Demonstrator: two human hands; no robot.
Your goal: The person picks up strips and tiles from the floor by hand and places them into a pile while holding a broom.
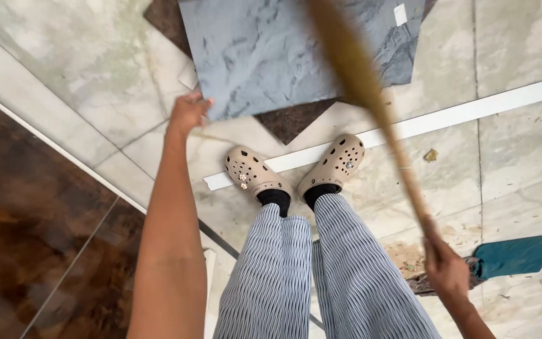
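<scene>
Broom (371, 107): motion-blurred, head cut off by top edge. Grey tile (271, 56) cropped at top. Teal cloth (522, 254) cut off at right edge.

Single view, head-mounted, aimed almost straight down along the body. Near: left arm (167, 251) and striped trousers (321, 276) filling the lower middle. Farther below: clogs (258, 172) on the pale floor (515, 169), grey tile (271, 56) at the top edge, dark floor (26, 232) at lower left. Broom (371, 107) blurred, crossing close to the lens. No second view, so no shared area.
</scene>
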